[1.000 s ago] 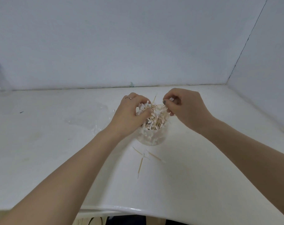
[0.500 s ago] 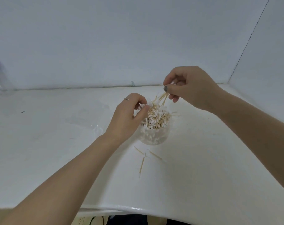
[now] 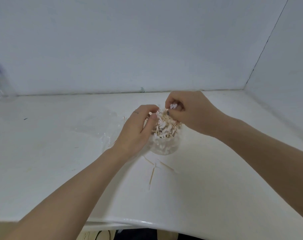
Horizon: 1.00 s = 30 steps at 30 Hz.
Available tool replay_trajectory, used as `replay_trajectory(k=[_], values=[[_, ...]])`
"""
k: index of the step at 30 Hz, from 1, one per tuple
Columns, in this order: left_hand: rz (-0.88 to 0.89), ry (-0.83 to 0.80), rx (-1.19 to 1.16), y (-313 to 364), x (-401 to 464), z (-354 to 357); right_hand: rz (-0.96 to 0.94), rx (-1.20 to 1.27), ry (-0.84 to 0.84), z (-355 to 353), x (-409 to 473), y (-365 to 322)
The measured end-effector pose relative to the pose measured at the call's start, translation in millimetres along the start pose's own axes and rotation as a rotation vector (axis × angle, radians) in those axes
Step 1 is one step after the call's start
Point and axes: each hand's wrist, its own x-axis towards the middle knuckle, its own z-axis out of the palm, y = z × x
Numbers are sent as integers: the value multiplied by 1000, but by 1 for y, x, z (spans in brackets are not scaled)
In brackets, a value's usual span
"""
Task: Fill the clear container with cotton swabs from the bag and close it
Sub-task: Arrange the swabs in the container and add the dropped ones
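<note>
While a white table (image 3: pixel 216 196) carries the work, two bare hands meet over a clear container (image 3: pixel 164 146) standing upright near its middle, heaped past the rim with cotton swabs (image 3: pixel 164 126). To its left lies the flattened clear bag (image 3: pixel 95 129), limp and crinkly. The left hand (image 3: pixel 135 132) curls its fingers round the container's near-left side, thumb pressing against the heap. The right hand (image 3: pixel 190 113) pinches a small bunch of swabs at the top of the pile, white tips showing between its curled fingers. Three stray swabs (image 3: pixel 151 175) lie on the table just in front of the container. By the look of it, the container is light and smooth-walled, liable to tip or slide, so it is best steadied round its lower wall. The swabs, thin sticks with soft tips, weigh next to nothing, scatter readily, and are best pinched mid-stick in small bundles. No lid is visible.
</note>
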Motion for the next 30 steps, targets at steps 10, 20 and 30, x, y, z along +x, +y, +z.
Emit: replay_trajectory(k=[10, 20, 30], values=[[-84, 114, -61, 5, 1, 4, 31, -95, -243, 8, -7, 1], [-132, 0, -122, 11, 1, -10, 54, -80, -158, 3, -9, 7], [-131, 143, -152, 10, -2, -10, 61, 70, -40, 14, -19, 11]])
